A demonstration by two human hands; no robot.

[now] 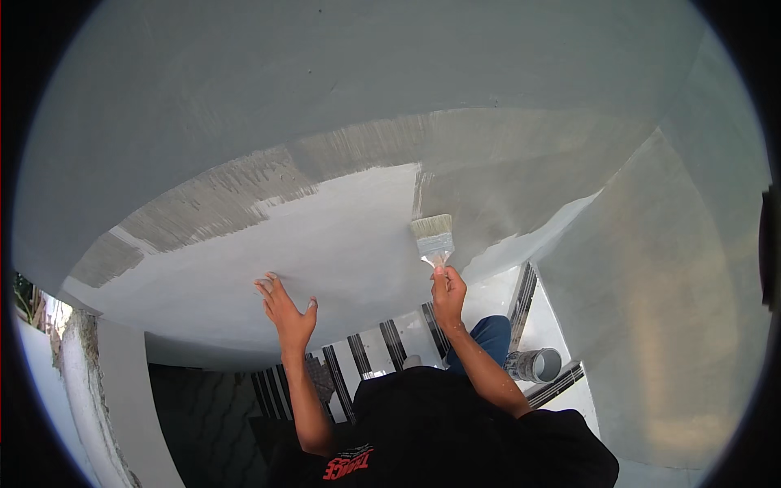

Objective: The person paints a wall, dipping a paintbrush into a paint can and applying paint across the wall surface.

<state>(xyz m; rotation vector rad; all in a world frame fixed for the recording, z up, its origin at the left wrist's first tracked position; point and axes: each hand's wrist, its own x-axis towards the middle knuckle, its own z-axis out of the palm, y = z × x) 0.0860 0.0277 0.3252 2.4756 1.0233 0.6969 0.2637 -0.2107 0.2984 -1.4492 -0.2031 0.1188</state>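
Note:
My right hand point(448, 297) grips the handle of a wide flat paintbrush point(434, 239), its pale bristles pointing up against the wall. Beside the bristles lies the edge between a darker, wet-looking grey coat point(482, 183) and a lighter, whitish-grey part of the wall point(360, 232). My left hand point(288, 311) holds nothing; its fingers are spread at the lighter part, and whether they press on it I cannot tell. A band of streaky brush strokes point(207, 207) runs along the top of the lighter part.
White stairs with dark striped edges point(393, 341) descend to the left below me. A paint can point(537, 366) stands on a step to the right, near my blue-clad knee point(491, 335). Another grey wall point(665, 305) meets this one at the right. A rough-edged pillar point(85, 366) stands at far left.

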